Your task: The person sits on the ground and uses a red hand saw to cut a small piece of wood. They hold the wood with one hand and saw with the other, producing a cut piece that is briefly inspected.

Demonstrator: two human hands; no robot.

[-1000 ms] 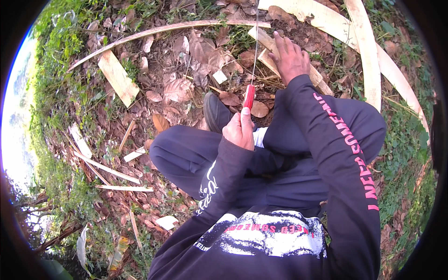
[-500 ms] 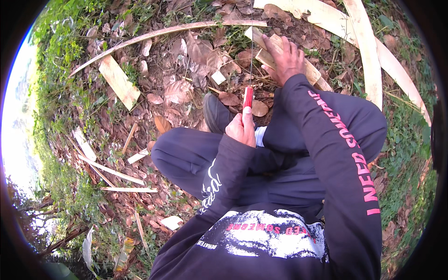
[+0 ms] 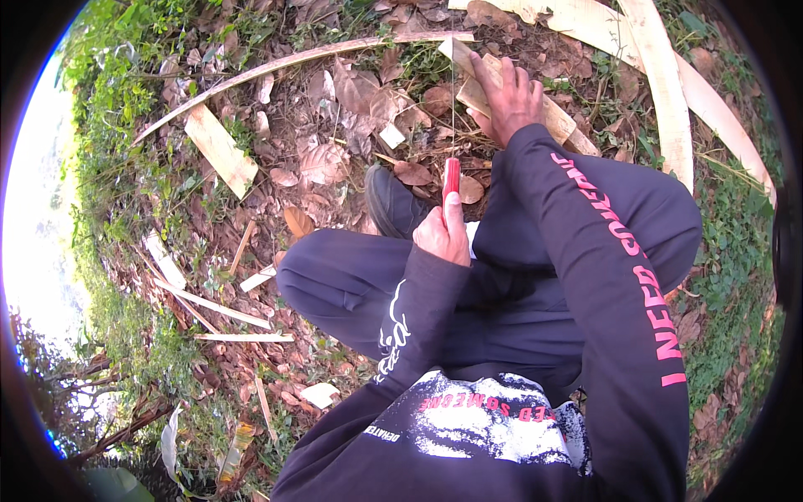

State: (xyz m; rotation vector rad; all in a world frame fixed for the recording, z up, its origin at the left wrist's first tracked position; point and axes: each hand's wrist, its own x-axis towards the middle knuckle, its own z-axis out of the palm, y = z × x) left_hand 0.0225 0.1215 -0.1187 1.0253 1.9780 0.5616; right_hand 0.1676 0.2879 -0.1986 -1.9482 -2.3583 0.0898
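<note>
My left hand [image 3: 443, 232] is closed around the red handle [image 3: 452, 178] of what looks like a saw, its long thin blade [image 3: 453, 109] seen edge-on. The blade reaches away from me across the left end of a pale wooden board [image 3: 457, 57]. Over that board and a shorter wood piece [image 3: 473, 97] beside it, my right hand [image 3: 512, 102] presses down with its fingers curled over the top. The palm hides part of both pieces, and where the blade meets the wood is hard to make out.
Long pale planks [image 3: 665, 92] lie at the far right. A thin curved strip [image 3: 293, 57] crosses the far left, near a flat offcut [image 3: 219, 151]. Several slats [image 3: 222, 305] are scattered left of my bent knee [image 3: 322, 272]. Dry leaves and grass cover the ground. My dark shoe [image 3: 389, 205] is close to the handle.
The red handle and my left hand have shifted slightly right. The blade line, which ran up to the top of the picture, now shows only to about the board's end. My right hand stays on the wood.
</note>
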